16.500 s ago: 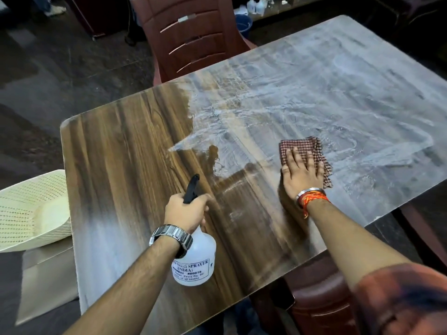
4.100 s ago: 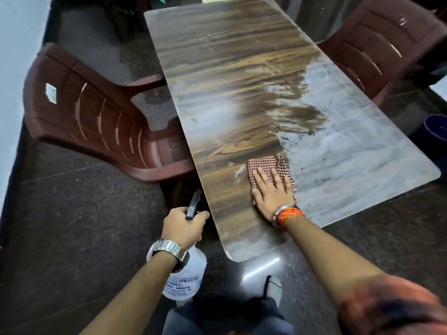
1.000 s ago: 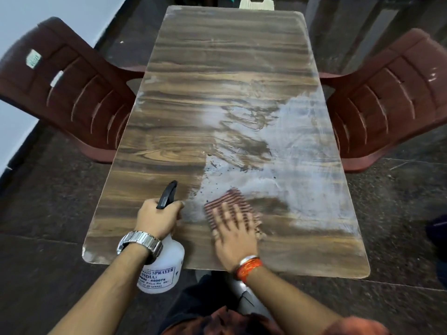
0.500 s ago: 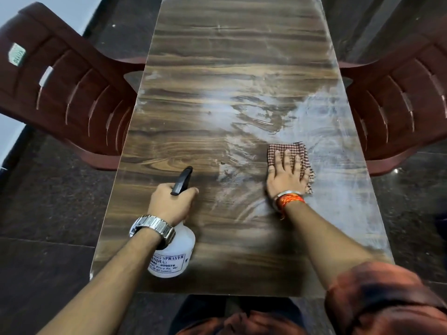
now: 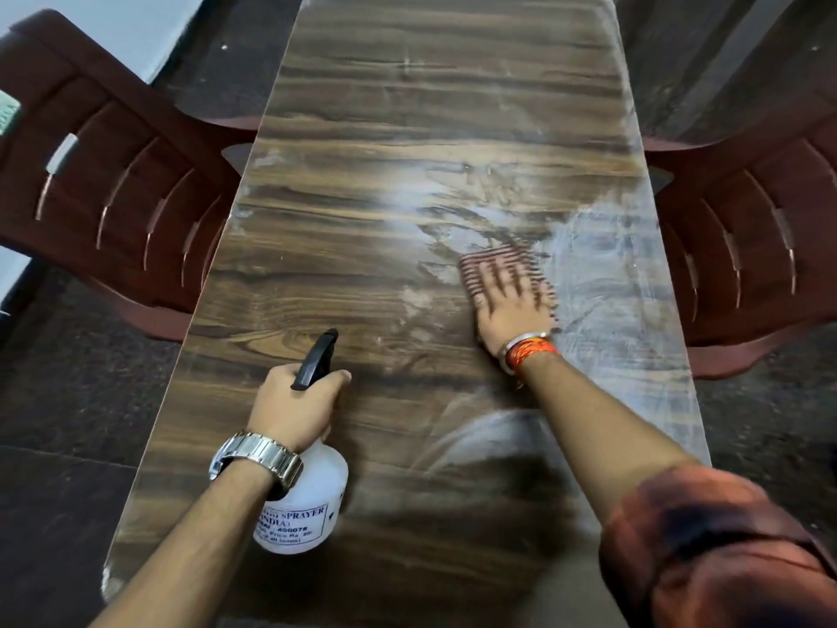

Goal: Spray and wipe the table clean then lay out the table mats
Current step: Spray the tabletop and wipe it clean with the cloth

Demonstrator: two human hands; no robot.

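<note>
A checked cloth (image 5: pixel 498 269) is lying flat on the wood-grain table (image 5: pixel 385 142), right of the tabletop's centre, and the person's right hand (image 5: pixel 509 305) is pressing down on it with the fingers spread open and flat, not curled around the fabric; both hand and cloth are showing as blurred. A pale, streaky wet film is covering the table surface from the cloth toward 3 o'clock and down toward 5 o'clock, while the boards toward 9 o'clock and 12 o'clock are looking darker and drier. An orange thread band and a metal bangle are sitting on the right wrist.

At 7 o'clock from the cloth, well apart from it, the left hand (image 5: pixel 296 403) is wrapping tightly around the neck of a white spray bottle (image 5: pixel 303 505), the black nozzle pointing toward 12 o'clock and the labelled body hanging below the wrist, over the near part of the table. A steel wristwatch (image 5: pixel 253 462) is circling the left wrist.

Two maroon plastic chairs are flanking the table: one chair (image 5: pixel 104 174) at 9 o'clock, the other chair (image 5: pixel 752 228) at 3 o'clock, both on a dark floor.
</note>
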